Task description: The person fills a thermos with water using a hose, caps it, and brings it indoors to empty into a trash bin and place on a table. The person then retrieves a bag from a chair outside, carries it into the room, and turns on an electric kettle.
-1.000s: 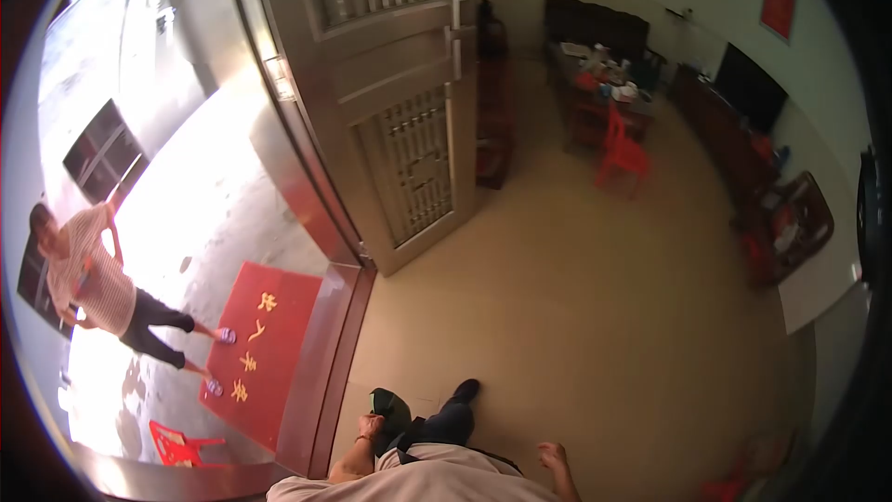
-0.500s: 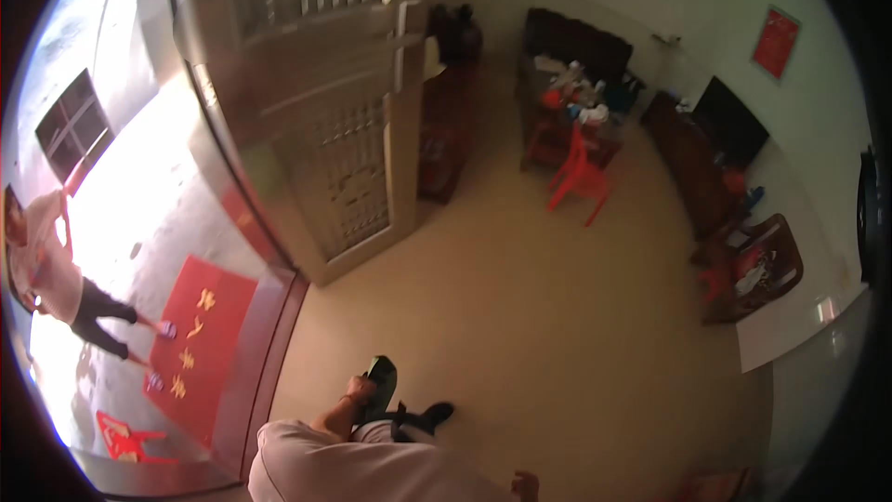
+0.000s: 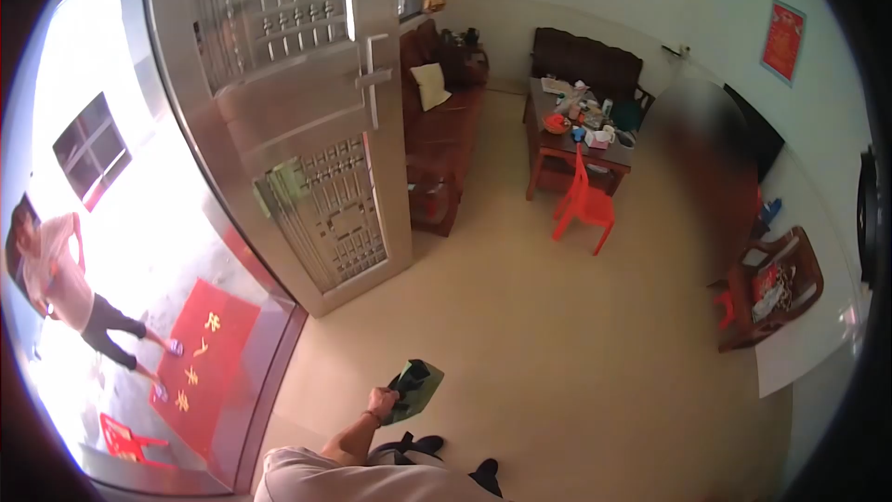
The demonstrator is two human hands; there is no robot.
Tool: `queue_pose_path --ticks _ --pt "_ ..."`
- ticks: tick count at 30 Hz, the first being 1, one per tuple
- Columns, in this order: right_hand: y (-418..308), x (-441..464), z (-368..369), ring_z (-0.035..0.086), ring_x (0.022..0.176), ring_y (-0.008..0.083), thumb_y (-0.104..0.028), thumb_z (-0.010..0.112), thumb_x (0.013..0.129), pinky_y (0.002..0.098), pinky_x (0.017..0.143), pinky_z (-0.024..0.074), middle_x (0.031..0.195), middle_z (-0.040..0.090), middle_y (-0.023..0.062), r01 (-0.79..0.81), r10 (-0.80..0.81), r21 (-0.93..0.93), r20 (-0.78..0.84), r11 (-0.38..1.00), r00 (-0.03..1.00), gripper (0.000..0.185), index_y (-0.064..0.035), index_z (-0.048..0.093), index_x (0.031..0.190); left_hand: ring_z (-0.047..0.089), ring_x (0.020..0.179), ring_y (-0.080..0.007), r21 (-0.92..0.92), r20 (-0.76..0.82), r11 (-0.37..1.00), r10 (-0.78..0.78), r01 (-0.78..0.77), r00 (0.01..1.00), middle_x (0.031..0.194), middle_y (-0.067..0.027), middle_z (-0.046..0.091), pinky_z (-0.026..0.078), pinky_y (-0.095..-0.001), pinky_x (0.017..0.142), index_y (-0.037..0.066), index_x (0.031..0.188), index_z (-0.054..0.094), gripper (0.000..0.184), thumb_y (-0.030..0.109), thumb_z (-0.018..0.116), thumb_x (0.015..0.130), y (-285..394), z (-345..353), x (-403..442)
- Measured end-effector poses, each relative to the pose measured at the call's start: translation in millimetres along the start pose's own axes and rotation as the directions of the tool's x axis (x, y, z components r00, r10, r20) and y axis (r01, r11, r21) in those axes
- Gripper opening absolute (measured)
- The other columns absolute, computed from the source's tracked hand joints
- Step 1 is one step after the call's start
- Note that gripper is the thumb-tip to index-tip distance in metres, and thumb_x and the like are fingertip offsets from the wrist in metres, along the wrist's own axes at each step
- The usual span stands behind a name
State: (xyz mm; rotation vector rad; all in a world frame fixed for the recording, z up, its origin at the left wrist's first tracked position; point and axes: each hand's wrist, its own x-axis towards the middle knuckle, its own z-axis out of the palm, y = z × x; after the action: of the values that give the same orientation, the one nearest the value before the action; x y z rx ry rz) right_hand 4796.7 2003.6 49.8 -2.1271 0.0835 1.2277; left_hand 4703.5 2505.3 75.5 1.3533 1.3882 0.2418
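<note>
My left hand (image 3: 381, 402) is closed around the edge of a flat green packet (image 3: 416, 394) with dark patches on it. It hangs in front of me above the tiled floor, and its exact kind is not clear. A bracelet circles my left wrist. Below the packet, my dark shoes (image 3: 485, 479) stand on the floor. My right hand is out of view.
A metal door (image 3: 307, 121) stands open at left. Beyond the threshold a person (image 3: 65, 284) stands by a red mat (image 3: 206, 363). Ahead are a red chair (image 3: 587, 204), a cluttered table (image 3: 548, 141) and a wooden sofa (image 3: 455, 121). A wooden armchair (image 3: 806, 265) stands at right.
My left hand has moved forward and right, bringing more of the green packet into view. My right hand has left the view. The person outside has lowered a raised arm.
</note>
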Motion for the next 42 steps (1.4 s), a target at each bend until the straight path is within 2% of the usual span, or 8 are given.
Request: queue_pose_path --ticks 5,13,20,22,29,33,35,42 --pt "-125.9 -23.0 -101.4 0.052 0.086 0.0196 -0.019 0.044 0.086 0.0343 0.076 0.0447 0.098 0.057 0.0123 -0.113 0.112 0.07 0.018 0.991 0.994 0.038 -0.005 0.05 0.121 0.059 0.059 -0.0197 0.147 0.01 0.905 0.402 -0.399 0.915 0.063 -0.0113 0.062 0.048 -0.0327 0.058 -0.002 0.076 0.067 0.024 0.019 0.063 0.065 -51.9 33.4 2.5" --pt "-45.3 127.6 -216.6 0.055 0.048 0.0173 0.007 0.049 0.069 0.0302 0.043 0.0481 0.06 0.053 0.0084 0.44 -0.372 0.114 -0.374 0.891 0.849 0.027 0.0015 0.058 0.094 0.058 0.063 -0.0191 0.012 -0.065 0.991 -0.135 0.136 0.989 0.069 -0.0035 0.058 0.046 -0.0325 0.049 0.006 0.093 0.061 0.026 0.02 0.064 0.071 -9.6 97.2 -75.4" --pt "60.8 63.4 -234.0 0.064 0.062 0.0175 0.002 0.06 0.072 0.0297 0.053 0.0516 0.076 0.063 0.0127 -0.203 0.205 0.027 -0.144 0.979 0.968 0.035 -0.0074 0.061 0.105 0.051 0.051 -0.0168 -0.028 0.032 0.989 -0.143 0.143 0.989 0.059 -0.0009 0.05 0.041 -0.0318 0.043 0.011 0.073 0.055 0.007 0.013 0.06 0.07 -142.8 132.1 -26.5" --pt "171.2 65.9 -224.3 0.063 0.058 0.0208 -0.004 0.058 0.071 0.0359 0.048 0.0516 0.068 0.063 0.0124 0.178 -0.192 -0.125 -0.109 0.976 0.975 0.029 -0.0035 0.062 0.099 0.048 0.047 -0.0166 -0.138 -0.034 0.967 -0.222 0.216 0.974 0.057 -0.0023 0.049 0.04 -0.0316 0.04 0.008 0.07 0.054 0.006 0.013 0.058 0.071 -115.3 146.1 -53.0" --pt "184.5 51.8 -255.5 0.063 0.058 0.0223 -0.003 0.055 0.072 0.0361 0.044 0.049 0.071 0.063 0.0128 -0.271 0.303 0.292 -0.071 0.917 0.95 0.03 -0.0014 0.06 0.102 0.054 0.054 -0.0162 -0.175 0.075 0.934 -0.302 0.311 0.95 0.062 -0.0011 0.055 0.042 -0.0319 0.044 0.006 0.08 0.059 0.013 0.015 0.063 0.073 -0.1 200.3 -122.5" --pt "196.4 145.7 -311.3 0.064 0.058 0.0232 -0.003 0.054 0.073 0.0362 0.041 0.0475 0.073 0.062 0.013 -0.313 0.148 0.908 0.281 0.279 0.948 0.03 -0.0001 0.059 0.103 0.055 0.056 -0.0144 -0.001 0.006 0.933 -0.359 0.359 0.933 0.063 0.0012 0.056 0.045 -0.0305 0.048 0.01 0.081 0.061 0.014 0.019 0.065 0.072 26.4 260.0 -97.2" --pt "93.1 140.0 -353.8 0.062 0.051 0.0239 -0.002 0.053 0.075 0.0329 0.039 0.0452 0.069 0.061 0.0117 -0.121 0.188 0.371 -0.15 0.921 0.971 0.032 -0.0002 0.056 0.106 0.058 0.06 -0.0138 0.118 0.096 0.928 -0.364 0.353 0.926 0.065 0.0025 0.059 0.048 -0.0294 0.056 0.014 0.08 0.062 0.01 0.02 0.064 0.073 41.9 290.3 -81.0" --pt "-42.4 225.9 -528.3 0.06 0.048 0.0194 0.001 0.055 0.072 0.027 0.038 0.0433 0.07 0.059 0.0091 0.148 -0.015 0.352 -0.354 0.924 0.935 0.034 0.0008 0.056 0.106 0.052 0.049 -0.0197 0.203 0.201 0.937 -0.324 0.284 0.924 0.054 -0.0044 0.051 0.043 -0.0349 0.042 0.011 0.077 0.061 0.013 0.021 0.053 0.079 139.5 436.9 -40.5"
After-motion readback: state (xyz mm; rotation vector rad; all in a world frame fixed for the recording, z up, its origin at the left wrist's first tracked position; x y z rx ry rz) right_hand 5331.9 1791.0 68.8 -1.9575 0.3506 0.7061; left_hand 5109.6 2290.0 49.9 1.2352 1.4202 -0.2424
